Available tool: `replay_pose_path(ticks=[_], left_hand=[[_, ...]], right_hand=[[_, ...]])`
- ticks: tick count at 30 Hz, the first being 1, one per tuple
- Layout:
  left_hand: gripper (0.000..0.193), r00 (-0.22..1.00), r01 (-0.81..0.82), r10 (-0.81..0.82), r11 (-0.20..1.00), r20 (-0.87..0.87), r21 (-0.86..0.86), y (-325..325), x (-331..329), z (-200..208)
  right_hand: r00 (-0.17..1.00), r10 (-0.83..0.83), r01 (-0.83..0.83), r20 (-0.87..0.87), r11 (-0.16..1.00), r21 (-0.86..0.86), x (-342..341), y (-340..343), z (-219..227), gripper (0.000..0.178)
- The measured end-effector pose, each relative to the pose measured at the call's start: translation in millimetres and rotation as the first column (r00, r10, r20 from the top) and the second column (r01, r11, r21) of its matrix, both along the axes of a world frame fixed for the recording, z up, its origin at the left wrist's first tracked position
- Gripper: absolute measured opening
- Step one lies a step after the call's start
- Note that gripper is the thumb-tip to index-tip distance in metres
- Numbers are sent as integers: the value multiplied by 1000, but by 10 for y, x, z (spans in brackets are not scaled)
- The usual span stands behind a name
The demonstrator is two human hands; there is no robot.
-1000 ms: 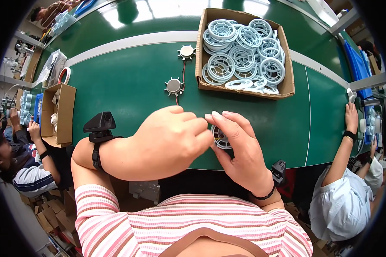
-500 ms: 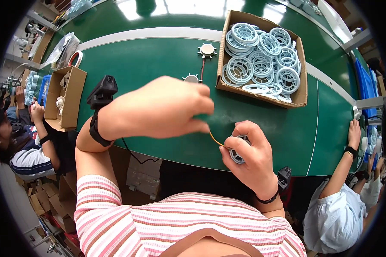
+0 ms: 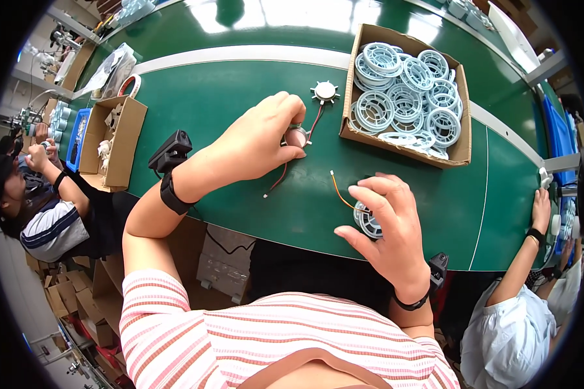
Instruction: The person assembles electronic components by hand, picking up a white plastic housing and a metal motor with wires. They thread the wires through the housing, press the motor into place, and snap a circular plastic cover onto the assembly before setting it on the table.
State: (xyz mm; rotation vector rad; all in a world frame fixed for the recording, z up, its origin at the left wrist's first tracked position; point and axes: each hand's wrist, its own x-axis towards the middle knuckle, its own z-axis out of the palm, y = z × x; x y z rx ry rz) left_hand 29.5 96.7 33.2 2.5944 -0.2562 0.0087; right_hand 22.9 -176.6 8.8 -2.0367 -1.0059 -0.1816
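Note:
My left hand (image 3: 259, 137) pinches a small round motor-like part (image 3: 296, 137) with a pale disc face. A dark red lead with a small white plug trails from beside it onto the green table (image 3: 240, 81). A similar part (image 3: 325, 91) with short spokes around its rim lies farther back, with a red and black lead. My right hand (image 3: 392, 227) is open, thumb and fingers spread around a pale blue slotted ring (image 3: 363, 223). An orange-yellow wire (image 3: 336, 187) with a white plug runs from that ring; the hand partly hides the ring.
At the back right stands a cardboard box (image 3: 465, 146) filled with pale blue rings. Another cardboard box (image 3: 133, 142) and a blue tray (image 3: 78, 137) are at the left, near a person at work. Another person's hand (image 3: 542, 211) rests at the table's right end.
My left hand has let go of the orange-yellow wire, moved farther away and taken hold of the round part. My right hand has opened from its grip on the ring.

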Motion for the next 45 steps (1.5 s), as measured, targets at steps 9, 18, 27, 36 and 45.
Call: replay_pose_path(ticks=[9,18,27,36,45], left_hand=[[23,994,50,14,823,109,-565,-45,-217,216],[23,829,-48,-469,483,-304,-874,-643,-21,267],[23,694,-226,-522,496,-496,-839,-623,-13,103],[18,840,278,-529,612,-122,-740,-579,-77,27],[24,939,342,-295,776,175,-530,-579,-269,-200]], right_hand=[[1000,-3,3,-2,981,192,-67,-252,87,45],[998,51,-39,-28,948,317,-32,-100,107,46],[920,68,109,-387,903,416,-68,-338,15,43],[913,71,73,-403,940,332,-99,-430,159,39],[975,-63,92,-211,988,128,-150,-334,192,36]])
